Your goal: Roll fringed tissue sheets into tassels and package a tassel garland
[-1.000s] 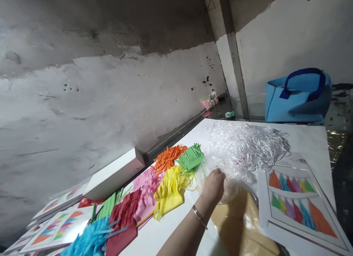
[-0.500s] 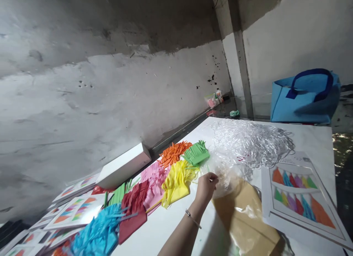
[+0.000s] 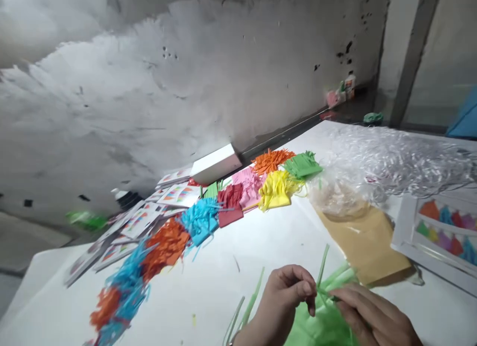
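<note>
The green fringe (image 3: 316, 326) looks papery, the clear bag (image 3: 338, 197) glossy plastic.

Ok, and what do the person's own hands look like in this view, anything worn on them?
Both are bare, with no gloves. The left hand has a sliver of a shiny, metallic-looking bangle at its wrist, mostly cut off by the picture's edge. The right hand shows nothing worn; its wrist is out of frame. No sleeve shows.

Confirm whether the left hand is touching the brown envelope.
Apart. The head view shows white tabletop and a green strip between the left hand and the brown envelope.
</note>
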A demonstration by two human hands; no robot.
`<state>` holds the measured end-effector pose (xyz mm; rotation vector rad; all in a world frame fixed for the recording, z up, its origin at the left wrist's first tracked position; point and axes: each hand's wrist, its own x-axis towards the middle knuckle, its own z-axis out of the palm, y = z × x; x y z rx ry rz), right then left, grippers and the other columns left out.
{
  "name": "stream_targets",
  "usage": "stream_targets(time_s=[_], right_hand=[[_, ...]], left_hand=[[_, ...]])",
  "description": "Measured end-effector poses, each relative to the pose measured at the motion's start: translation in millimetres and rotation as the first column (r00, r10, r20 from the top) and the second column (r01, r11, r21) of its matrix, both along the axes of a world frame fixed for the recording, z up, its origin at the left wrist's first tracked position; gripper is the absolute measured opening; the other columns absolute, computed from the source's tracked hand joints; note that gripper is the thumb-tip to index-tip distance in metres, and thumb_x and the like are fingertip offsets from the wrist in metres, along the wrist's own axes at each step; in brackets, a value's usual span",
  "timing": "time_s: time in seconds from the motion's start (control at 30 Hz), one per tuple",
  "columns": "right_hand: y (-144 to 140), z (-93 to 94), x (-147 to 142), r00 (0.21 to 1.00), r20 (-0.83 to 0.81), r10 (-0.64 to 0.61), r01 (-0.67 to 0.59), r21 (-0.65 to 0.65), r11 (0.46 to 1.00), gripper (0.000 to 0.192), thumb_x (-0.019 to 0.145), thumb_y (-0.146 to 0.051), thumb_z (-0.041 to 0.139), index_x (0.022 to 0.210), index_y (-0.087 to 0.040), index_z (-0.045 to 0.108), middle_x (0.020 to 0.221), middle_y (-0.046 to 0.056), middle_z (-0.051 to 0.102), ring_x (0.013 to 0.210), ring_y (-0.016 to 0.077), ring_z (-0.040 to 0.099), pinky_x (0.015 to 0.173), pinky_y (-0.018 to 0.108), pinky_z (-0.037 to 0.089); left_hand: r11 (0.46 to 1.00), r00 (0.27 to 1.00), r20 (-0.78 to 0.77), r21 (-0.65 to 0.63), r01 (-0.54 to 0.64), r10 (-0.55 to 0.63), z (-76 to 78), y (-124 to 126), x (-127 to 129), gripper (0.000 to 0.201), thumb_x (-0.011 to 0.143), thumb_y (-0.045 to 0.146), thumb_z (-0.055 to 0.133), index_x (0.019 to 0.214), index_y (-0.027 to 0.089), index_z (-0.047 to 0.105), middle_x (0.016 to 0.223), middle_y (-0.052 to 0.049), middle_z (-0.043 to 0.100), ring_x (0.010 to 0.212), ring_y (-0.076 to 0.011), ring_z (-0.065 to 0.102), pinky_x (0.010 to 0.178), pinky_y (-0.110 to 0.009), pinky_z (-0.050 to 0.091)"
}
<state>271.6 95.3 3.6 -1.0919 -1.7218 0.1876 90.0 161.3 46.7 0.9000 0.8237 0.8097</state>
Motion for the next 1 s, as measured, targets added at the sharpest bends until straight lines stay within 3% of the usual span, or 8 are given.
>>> stream_targets(time_s=[0.17, 0.3, 0.43, 0.67, 0.8, 0.93, 1.0], right_hand=[[-6.5, 28.1, -47.5, 0.986, 0.136, 0.101, -0.101, -0.006, 0.995, 0.031, 0.107, -0.017, 0.039, 0.087, -0.021, 0.063, 0.07, 0.001, 0.065, 0.062, 0.0153, 0.065, 0.06, 0.026, 0.05], [-12.8, 29.4, -70.4, 0.96, 0.246, 0.131, -0.151, 0.064, 0.986, 0.036, 0.103, -0.009, 0.038, 0.075, -0.021, 0.058, 0.062, 0.0, 0.058, 0.056, 0.0158, 0.057, 0.056, 0.031, 0.039], [-21.2, 28.2, -75.5, 0.885, 0.395, 0.246, -0.29, 0.054, 0.956, 0.031, 0.098, -0.003, 0.04, 0.08, -0.02, 0.058, 0.067, 0.001, 0.058, 0.061, 0.0179, 0.054, 0.059, 0.035, 0.034], [-25.0, 33.7, -72.5, 0.819, 0.326, 0.471, -0.436, -0.179, 0.882, 0.025, 0.1, -0.006, 0.04, 0.091, -0.02, 0.058, 0.075, 0.001, 0.059, 0.065, 0.017, 0.056, 0.06, 0.031, 0.037], [-24.5, 36.9, -71.0, 0.822, 0.305, 0.482, -0.431, -0.221, 0.875, 0.027, 0.102, -0.011, 0.038, 0.089, -0.021, 0.059, 0.072, 0.0, 0.058, 0.061, 0.0157, 0.056, 0.058, 0.029, 0.039], [-26.7, 38.3, -70.6, 0.792, 0.279, 0.543, -0.465, -0.301, 0.833, 0.027, 0.1, -0.01, 0.041, 0.082, -0.022, 0.056, 0.07, -0.001, 0.058, 0.06, 0.0142, 0.057, 0.056, 0.027, 0.04], [-27.5, 37.7, -70.3, 0.803, 0.286, 0.522, -0.447, -0.289, 0.847, 0.026, 0.099, -0.01, 0.04, 0.083, -0.022, 0.057, 0.07, -0.001, 0.059, 0.061, 0.0148, 0.057, 0.057, 0.028, 0.04]], left_hand=[[0.983, 0.983, 0.079, 0.064, -0.173, 0.168, -22.0, -46.6, -34.4, 0.036, 0.069, 0.043, 0.091, 0.068, 0.013, 0.07, 0.062, 0.001, 0.059, 0.051, -0.0078, 0.052, 0.051, -0.021, 0.043], [0.951, 0.953, 0.059, 0.061, -0.302, 0.298, -34.2, -73.4, -54.6, 0.036, 0.071, 0.044, 0.09, 0.071, 0.014, 0.071, 0.062, 0.002, 0.057, 0.05, -0.0069, 0.05, 0.05, -0.02, 0.042], [0.928, 0.933, 0.002, 0.096, -0.359, 0.361, -33.8, -90.0, -66.3, 0.038, 0.072, 0.047, 0.088, 0.071, 0.014, 0.069, 0.062, 0.003, 0.056, 0.051, -0.0081, 0.05, 0.051, -0.021, 0.043], [0.924, 0.914, -0.231, 0.273, -0.267, 0.332, -27.8, -103.7, -81.6, 0.039, 0.084, 0.052, 0.077, 0.072, 0.015, 0.069, 0.066, 0.0, 0.059, 0.058, -0.0113, 0.054, 0.058, -0.023, 0.042], [0.912, 0.912, -0.291, 0.372, -0.171, 0.29, -29.7, -108.1, -87.7, 0.039, 0.09, 0.051, 0.071, 0.072, 0.017, 0.069, 0.067, -0.001, 0.06, 0.062, -0.013, 0.053, 0.061, -0.024, 0.042], [0.901, 0.902, -0.342, 0.421, -0.104, 0.263, -29.8, -111.2, -89.8, 0.036, 0.094, 0.048, 0.067, 0.074, 0.017, 0.068, 0.069, -0.002, 0.061, 0.064, -0.0136, 0.054, 0.063, -0.025, 0.042], [0.892, 0.887, -0.374, 0.444, -0.085, 0.271, -29.1, -112.2, -90.2, 0.036, 0.095, 0.047, 0.064, 0.075, 0.018, 0.069, 0.071, -0.002, 0.062, 0.066, -0.0139, 0.054, 0.064, -0.025, 0.042]])
